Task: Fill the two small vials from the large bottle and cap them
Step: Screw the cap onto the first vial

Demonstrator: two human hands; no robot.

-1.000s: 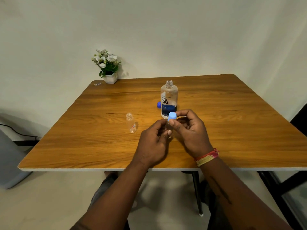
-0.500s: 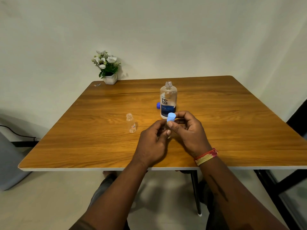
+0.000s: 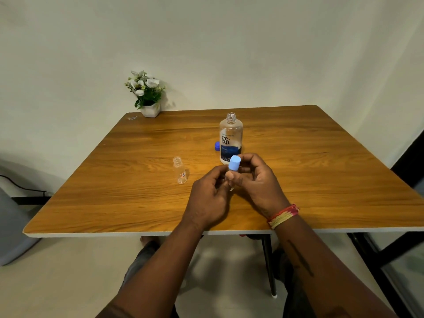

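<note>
The large clear bottle with a blue-and-white label stands uncapped at the table's middle, and its dark blue cap lies just left of its base. In front of it, my left hand grips a small vial that is mostly hidden by my fingers. My right hand pinches the light blue cap sitting on top of that vial. A second small clear vial stands uncapped on the table to the left, apart from both hands.
A white pot of white flowers sits at the far left corner of the wooden table. A small clear scrap lies beside it. The table's near edge is just below my wrists.
Both hands stay together on the vial and light blue cap; my right fingers have shifted slightly around the cap. The bottle and the other vial have not moved.
</note>
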